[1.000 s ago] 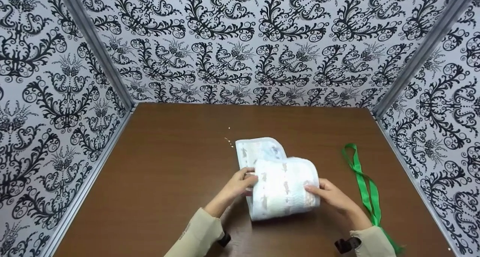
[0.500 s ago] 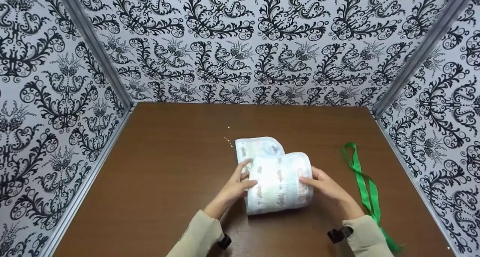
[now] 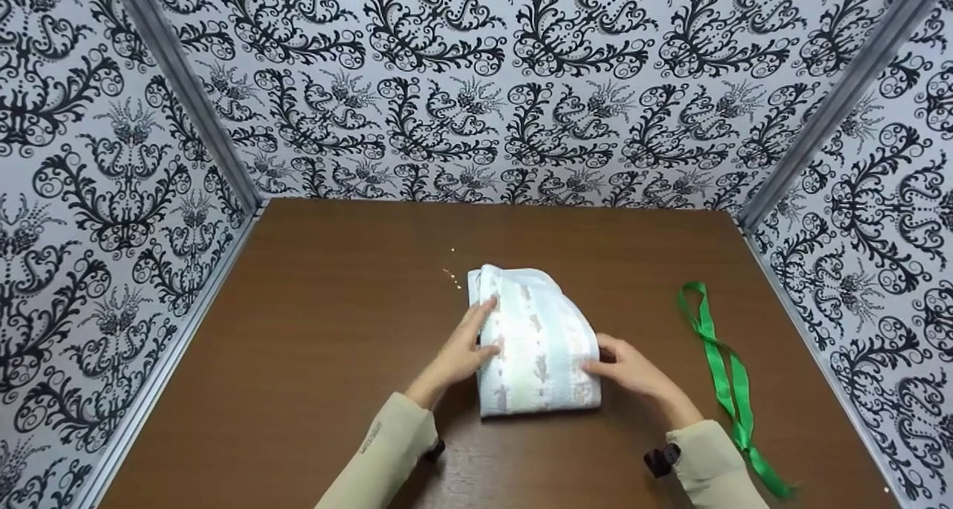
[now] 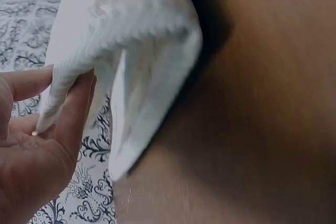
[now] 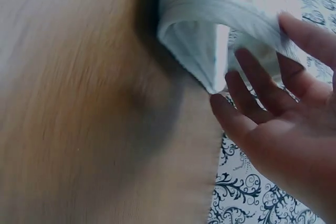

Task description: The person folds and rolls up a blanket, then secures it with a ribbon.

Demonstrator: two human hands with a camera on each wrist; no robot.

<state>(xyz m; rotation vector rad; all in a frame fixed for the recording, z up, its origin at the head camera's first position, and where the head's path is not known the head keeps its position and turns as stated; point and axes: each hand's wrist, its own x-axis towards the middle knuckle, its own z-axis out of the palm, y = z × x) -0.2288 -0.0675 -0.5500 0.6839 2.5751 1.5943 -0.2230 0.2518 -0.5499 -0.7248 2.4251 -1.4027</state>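
A small white towel (image 3: 532, 353) with pale pastel stripes and grey printed figures lies folded over on the brown table, its top layer bulging up. My left hand (image 3: 459, 350) pinches the left edge of that layer between thumb and fingers. Seen from the left wrist, the towel (image 4: 131, 30) arches into an open loop beyond the fingers. On the opposite side, my right hand (image 3: 629, 364) pinches the right edge. In the right wrist view, the thumb and index finger of the right hand (image 5: 283, 98) take the hem while the other fingers spread under the fold.
A green ribbon (image 3: 718, 353), looped at its far end, lies along the right of the table (image 3: 335, 308). Small pale specks (image 3: 453, 277) dot the wood behind the towel. Patterned black-and-white walls (image 3: 476, 107) with grey metal posts enclose the back and sides.
Both hands have carried the towel's upper layer away from me and to the left, laying it over the part beneath. Its far edge now covers most of the lower layer. The ribbon stays put.
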